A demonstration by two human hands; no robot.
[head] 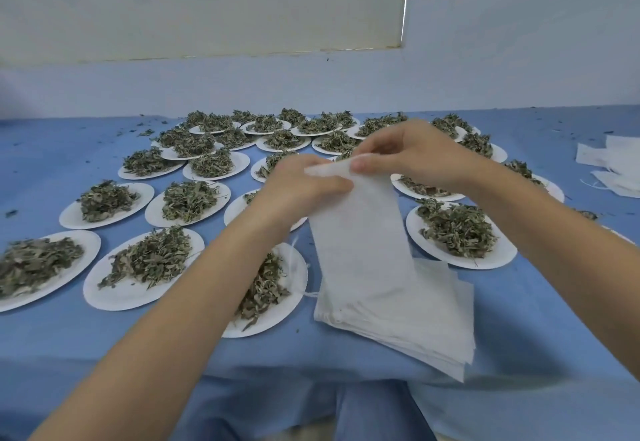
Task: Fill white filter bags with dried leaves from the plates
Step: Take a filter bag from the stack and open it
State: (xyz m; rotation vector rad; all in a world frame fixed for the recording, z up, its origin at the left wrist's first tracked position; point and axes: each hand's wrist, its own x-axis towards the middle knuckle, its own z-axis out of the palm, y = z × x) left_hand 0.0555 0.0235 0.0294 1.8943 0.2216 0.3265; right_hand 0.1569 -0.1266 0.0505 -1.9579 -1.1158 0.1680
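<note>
Your left hand (298, 184) and right hand (408, 151) both pinch the top edge of one white filter bag (360, 229), held up above the table (540, 309) at its middle. The bag hangs limp and flat, its lower end reaching down to the stack of spare bags (415, 316) that lies near the front edge. Whether the mouth is already parted cannot be told; the fingers cover it.

Assessment: the bag is thin, very light and soft, without stiffness of its own. It will collapse unless you keep the mouth spread. Take hold at the rim only, one layer in each hand, and avoid pulling hard, as the material looks liable to tear or crease.

Plates of dried leaves (166, 260) cover the table from the left edge to the back edge; another full plate (457, 232) sits just right of the hanging bag. The leaves look brittle and loose, and crumbs already dot the cloth. More bags (613, 166) lie at the right edge. No bag appears filled yet.
</note>
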